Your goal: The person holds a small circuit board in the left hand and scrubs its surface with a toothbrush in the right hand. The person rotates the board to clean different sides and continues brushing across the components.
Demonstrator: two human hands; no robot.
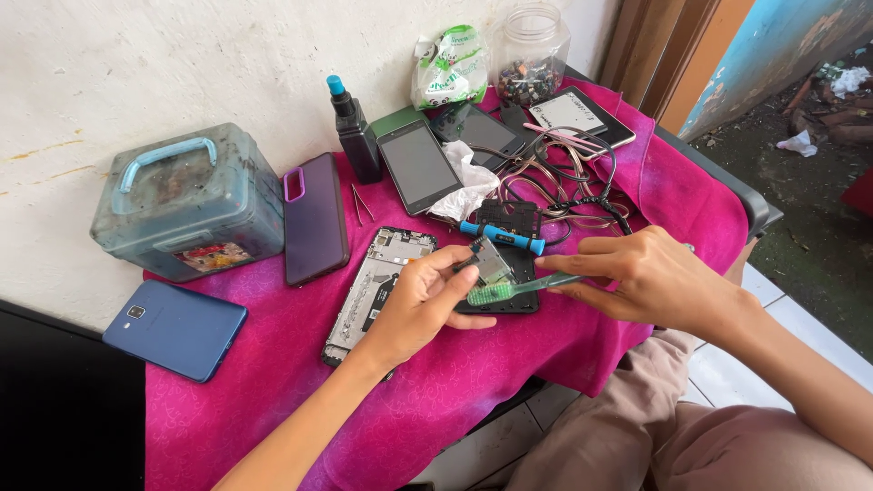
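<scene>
From the head camera, the left hand [420,305] pinches a small circuit board [490,262] between thumb and fingertips, holding it tilted just above a black mat [520,264]. The board is silvery-grey with a dark connector at its upper left corner. The right hand [647,275] is closed on the handle of a green toothbrush [514,289], whose pale green bristles touch the lower edge of the board.

Everything sits on a worktop covered by a magenta cloth [455,382]. Just left of the left hand lies an opened phone frame [377,286], its inner parts exposed, partly covered by the wrist. A blue-handled screwdriver [502,238] lies across the mat just behind the board. Further back are a crumpled white tissue [468,186], a dark-screened phone [419,166], a black bottle with a blue cap [356,136] and a tangle of cables [568,177]. Metal tweezers [362,203] lie beside a purple phone case [315,218]. A translucent grey-blue storage box [186,202] stands at the left against the wall, with a blue phone [175,328] lying face down in front of it. A clear jar [532,55] of small parts stands at the back.

The fine detail on the board is too small to make out, and the right palm hides the end of the toothbrush handle.
</scene>
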